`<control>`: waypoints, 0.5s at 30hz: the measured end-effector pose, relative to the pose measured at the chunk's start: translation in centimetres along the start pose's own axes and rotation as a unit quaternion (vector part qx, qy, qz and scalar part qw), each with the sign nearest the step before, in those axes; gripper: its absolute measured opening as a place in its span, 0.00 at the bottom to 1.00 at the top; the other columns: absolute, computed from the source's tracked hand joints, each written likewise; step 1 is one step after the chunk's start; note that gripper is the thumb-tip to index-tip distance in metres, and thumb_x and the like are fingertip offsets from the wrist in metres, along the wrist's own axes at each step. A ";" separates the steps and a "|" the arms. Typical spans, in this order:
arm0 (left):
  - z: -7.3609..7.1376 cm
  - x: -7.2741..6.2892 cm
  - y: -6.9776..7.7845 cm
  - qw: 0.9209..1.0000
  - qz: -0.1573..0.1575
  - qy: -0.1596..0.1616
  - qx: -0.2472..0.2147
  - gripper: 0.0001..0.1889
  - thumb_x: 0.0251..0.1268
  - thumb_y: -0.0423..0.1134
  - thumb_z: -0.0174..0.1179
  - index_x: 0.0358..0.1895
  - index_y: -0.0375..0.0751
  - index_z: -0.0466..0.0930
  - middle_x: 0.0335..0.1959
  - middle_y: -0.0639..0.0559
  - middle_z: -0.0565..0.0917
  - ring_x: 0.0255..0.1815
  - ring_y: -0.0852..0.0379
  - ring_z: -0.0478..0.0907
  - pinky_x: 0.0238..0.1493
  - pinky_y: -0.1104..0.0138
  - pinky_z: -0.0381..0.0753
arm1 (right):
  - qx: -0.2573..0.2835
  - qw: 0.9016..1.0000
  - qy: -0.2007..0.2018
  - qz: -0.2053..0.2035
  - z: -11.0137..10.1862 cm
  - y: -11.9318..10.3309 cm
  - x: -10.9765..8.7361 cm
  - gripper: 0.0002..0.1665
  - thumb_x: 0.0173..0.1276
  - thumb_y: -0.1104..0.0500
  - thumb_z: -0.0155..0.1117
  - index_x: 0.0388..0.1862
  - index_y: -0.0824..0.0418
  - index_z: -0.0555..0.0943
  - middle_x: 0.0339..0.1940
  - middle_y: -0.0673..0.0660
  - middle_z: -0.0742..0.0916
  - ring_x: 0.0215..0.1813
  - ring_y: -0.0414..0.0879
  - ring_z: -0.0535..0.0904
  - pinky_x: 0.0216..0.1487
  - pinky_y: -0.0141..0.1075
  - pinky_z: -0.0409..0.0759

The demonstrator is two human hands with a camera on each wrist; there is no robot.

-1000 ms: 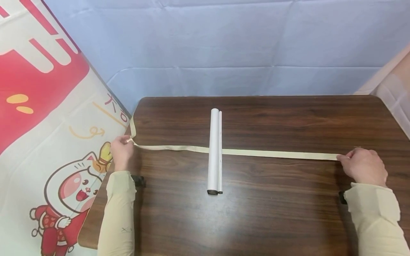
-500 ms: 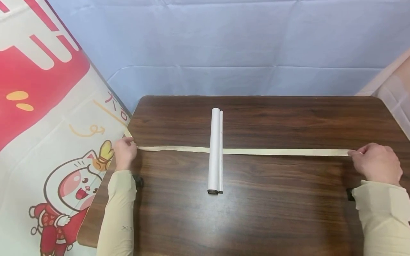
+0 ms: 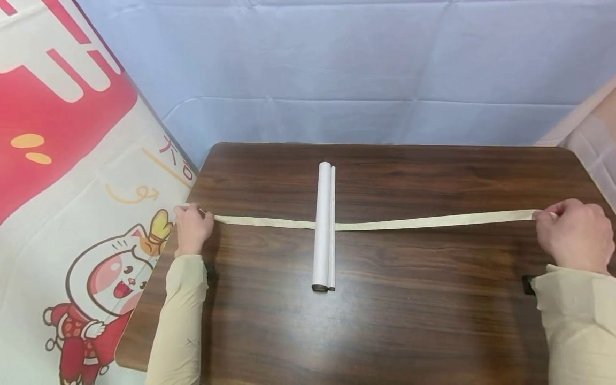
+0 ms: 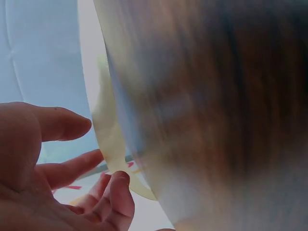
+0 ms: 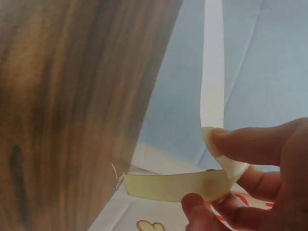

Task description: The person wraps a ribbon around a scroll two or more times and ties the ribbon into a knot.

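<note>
Cream ribbon [image 5: 212, 96] pinched between right fingers [image 5: 263, 184]

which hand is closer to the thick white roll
Left. The left hand is left of the thick white roll; the right hand is farther off, to its right.

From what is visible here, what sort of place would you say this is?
Probably an indoor recording or demonstration corner, though I cannot be sure. A brown table stands before a creased blue cloth, and a printed cartoon sheet forms a backdrop at the left.
</note>
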State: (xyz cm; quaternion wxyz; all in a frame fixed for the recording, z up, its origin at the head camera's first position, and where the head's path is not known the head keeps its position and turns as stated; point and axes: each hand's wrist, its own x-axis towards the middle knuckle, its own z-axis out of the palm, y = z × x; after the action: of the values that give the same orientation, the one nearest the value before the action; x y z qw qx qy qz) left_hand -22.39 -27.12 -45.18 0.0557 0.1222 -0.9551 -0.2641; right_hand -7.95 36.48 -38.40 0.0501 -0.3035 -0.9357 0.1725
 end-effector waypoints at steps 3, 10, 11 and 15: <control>-0.2 -0.1 0.7 1.000 -0.002 -0.004 0.001 0.23 0.66 0.40 0.48 0.57 0.25 0.73 0.58 0.29 0.63 0.58 0.33 0.64 0.59 0.46 0.65 | 0.012 1.000 0.016 -0.007 -0.4 -0.6 0.0 0.22 0.71 0.53 0.49 0.41 0.72 0.77 0.47 0.78 0.75 0.49 0.78 0.69 0.34 0.62 0.68; -0.8 -0.5 3.8 0.999 0.036 -0.013 -0.017 0.24 0.69 0.41 0.48 0.62 0.28 0.71 0.61 0.29 0.63 0.63 0.34 0.64 0.64 0.47 0.65 | 0.041 0.997 0.026 -0.057 -0.6 -2.8 -0.2 0.20 0.70 0.53 0.49 0.43 0.71 0.78 0.46 0.76 0.75 0.47 0.76 0.70 0.35 0.63 0.67; -0.9 -0.7 4.4 0.999 0.046 -0.014 -0.023 0.24 0.69 0.41 0.49 0.62 0.28 0.71 0.61 0.30 0.64 0.62 0.35 0.64 0.64 0.48 0.65 | 0.047 0.996 0.027 -0.073 -0.4 -3.3 -0.3 0.20 0.70 0.54 0.50 0.42 0.71 0.78 0.45 0.75 0.75 0.46 0.75 0.71 0.35 0.62 0.67; -0.9 -1.4 7.1 0.994 0.096 -0.019 -0.052 0.22 0.68 0.41 0.52 0.59 0.30 0.74 0.58 0.31 0.67 0.60 0.36 0.67 0.62 0.48 0.67 | 0.082 0.984 0.037 -0.153 0.5 -5.1 -0.9 0.17 0.68 0.56 0.52 0.41 0.71 0.79 0.41 0.74 0.78 0.43 0.70 0.72 0.39 0.59 0.67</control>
State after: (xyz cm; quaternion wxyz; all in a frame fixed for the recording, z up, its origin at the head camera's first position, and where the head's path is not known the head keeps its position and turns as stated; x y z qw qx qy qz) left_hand -22.37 -21.35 -40.77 0.0689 0.0216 -0.9481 -0.3095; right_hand -10.10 31.94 -37.07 0.1352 -0.1575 -0.9514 0.2274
